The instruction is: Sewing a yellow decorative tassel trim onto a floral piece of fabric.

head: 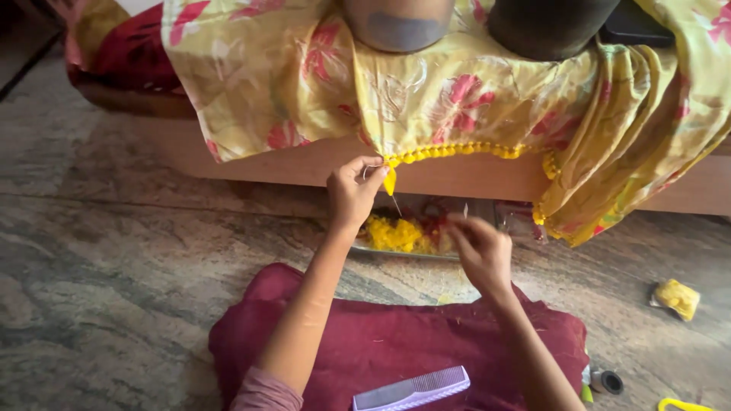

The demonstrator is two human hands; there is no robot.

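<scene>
My left hand (352, 190) pinches the edge of a yellow floral cloth (426, 91) where a row of small yellow bead-like tassels (457, 150) runs along the hem; a yellow tassel (390, 181) hangs just below my fingers. My right hand (480, 247) is lower and to the right, fingers pinched together, apparently on a thin needle or thread that is too fine to make out clearly. Between the hands, on the floor, lies a flat tray (403, 250) with yellow and red bits. A maroon cloth (396, 342) covers my lap.
The floral cloth drapes over a low wooden ledge (457, 176) that carries two round pots (398, 23). A lilac comb (415, 390) rests on my lap. A yellow wad (676, 297) and a small dark spool (608, 380) lie on the stone floor (114, 266) at right.
</scene>
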